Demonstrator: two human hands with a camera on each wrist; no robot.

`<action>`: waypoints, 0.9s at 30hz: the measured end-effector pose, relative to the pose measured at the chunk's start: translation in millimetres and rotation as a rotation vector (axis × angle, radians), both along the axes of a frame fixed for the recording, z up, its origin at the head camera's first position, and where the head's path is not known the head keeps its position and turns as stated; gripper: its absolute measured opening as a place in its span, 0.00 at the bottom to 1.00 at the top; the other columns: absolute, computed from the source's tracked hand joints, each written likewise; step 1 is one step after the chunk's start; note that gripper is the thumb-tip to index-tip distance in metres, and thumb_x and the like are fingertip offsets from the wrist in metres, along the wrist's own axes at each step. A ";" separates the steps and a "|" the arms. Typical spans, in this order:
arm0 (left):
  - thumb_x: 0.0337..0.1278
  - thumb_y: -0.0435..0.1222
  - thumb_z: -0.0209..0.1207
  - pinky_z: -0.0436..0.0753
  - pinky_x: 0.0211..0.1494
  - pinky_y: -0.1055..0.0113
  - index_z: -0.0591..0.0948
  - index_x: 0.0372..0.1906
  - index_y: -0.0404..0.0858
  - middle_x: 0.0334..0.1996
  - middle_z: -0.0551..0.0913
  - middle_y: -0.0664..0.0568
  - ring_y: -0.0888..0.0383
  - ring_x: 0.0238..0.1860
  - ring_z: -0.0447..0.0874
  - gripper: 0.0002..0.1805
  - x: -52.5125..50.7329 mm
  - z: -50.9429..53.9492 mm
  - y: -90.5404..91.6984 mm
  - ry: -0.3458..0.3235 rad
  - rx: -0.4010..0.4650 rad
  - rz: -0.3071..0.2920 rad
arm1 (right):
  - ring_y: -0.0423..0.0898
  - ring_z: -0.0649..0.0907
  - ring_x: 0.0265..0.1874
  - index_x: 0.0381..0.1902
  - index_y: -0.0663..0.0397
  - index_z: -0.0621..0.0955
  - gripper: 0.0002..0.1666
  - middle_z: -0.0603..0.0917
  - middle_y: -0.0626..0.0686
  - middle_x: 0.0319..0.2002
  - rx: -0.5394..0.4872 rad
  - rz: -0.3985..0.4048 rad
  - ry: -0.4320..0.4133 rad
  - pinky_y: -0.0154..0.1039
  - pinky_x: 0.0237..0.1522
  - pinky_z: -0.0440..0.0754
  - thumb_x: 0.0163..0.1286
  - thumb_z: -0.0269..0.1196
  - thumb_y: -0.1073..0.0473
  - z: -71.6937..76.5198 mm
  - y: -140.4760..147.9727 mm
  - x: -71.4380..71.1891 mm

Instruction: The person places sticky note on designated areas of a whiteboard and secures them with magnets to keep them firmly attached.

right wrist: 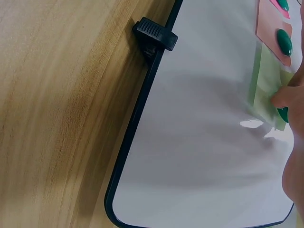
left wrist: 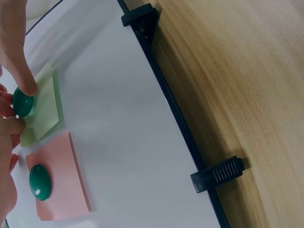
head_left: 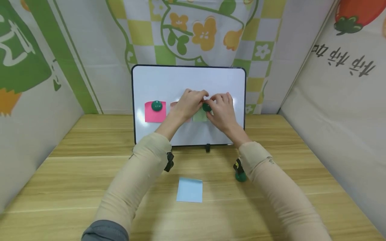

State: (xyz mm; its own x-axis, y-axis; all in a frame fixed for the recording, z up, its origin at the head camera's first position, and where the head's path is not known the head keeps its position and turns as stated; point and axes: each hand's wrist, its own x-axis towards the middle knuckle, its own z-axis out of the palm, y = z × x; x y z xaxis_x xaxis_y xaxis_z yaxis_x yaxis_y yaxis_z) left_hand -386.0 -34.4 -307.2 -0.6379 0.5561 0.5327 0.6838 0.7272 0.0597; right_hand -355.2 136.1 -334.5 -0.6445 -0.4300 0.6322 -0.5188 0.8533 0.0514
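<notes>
A whiteboard (head_left: 189,80) with a dark frame stands upright on the table. On it is a light green sticky note (left wrist: 45,111). My right hand (head_left: 223,112) pinches a round green magnet (head_left: 206,107) at the note's upper part, thumb on the near side. Beside it, my left hand (head_left: 190,103) has its fingers curled at the note's top edge and holds it; the fingertips are partly hidden. A salmon sticky note (left wrist: 66,180) under a green magnet (left wrist: 40,182) lies next to it, mostly behind my left hand in the head view.
A bright pink sticky note (head_left: 155,116) with a green magnet (head_left: 156,105) is at the board's left. On the table (head_left: 120,201) lie a blue sticky note (head_left: 189,190) and, beside my right sleeve, something green (head_left: 241,177). Black clips (left wrist: 218,175) grip the board's lower edge.
</notes>
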 end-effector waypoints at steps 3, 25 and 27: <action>0.67 0.30 0.57 0.78 0.58 0.54 0.80 0.55 0.38 0.40 0.88 0.48 0.53 0.44 0.87 0.14 -0.3 -1.0 -0.1 0.007 0.010 0.002 | 0.59 0.73 0.59 0.53 0.54 0.83 0.20 0.80 0.58 0.52 0.001 0.002 -0.005 0.64 0.73 0.56 0.64 0.69 0.57 -0.1 0.0 -2.0; 0.67 0.32 0.59 0.78 0.54 0.55 0.81 0.53 0.38 0.39 0.89 0.48 0.51 0.42 0.87 0.12 1.5 -7.2 1.9 0.084 0.084 0.047 | 0.57 0.74 0.57 0.51 0.55 0.83 0.18 0.81 0.58 0.50 -0.070 0.043 0.011 0.57 0.72 0.59 0.62 0.70 0.59 -2.4 -1.7 -8.1; 0.67 0.33 0.59 0.77 0.54 0.55 0.82 0.52 0.39 0.38 0.89 0.49 0.51 0.42 0.86 0.11 2.3 -7.4 1.3 0.095 0.077 0.057 | 0.57 0.74 0.57 0.51 0.55 0.83 0.18 0.81 0.58 0.50 -0.074 0.042 0.014 0.58 0.72 0.59 0.62 0.70 0.59 -3.7 -1.8 -8.9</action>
State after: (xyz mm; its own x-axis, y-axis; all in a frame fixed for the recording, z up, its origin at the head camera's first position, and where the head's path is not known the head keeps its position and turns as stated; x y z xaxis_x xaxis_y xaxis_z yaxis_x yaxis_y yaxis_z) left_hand -383.7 -33.1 -314.5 -0.6120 0.4758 0.6317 0.6469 0.7607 0.0537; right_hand -364.1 134.3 -338.3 -0.6180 -0.4080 0.6720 -0.5538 0.8327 -0.0037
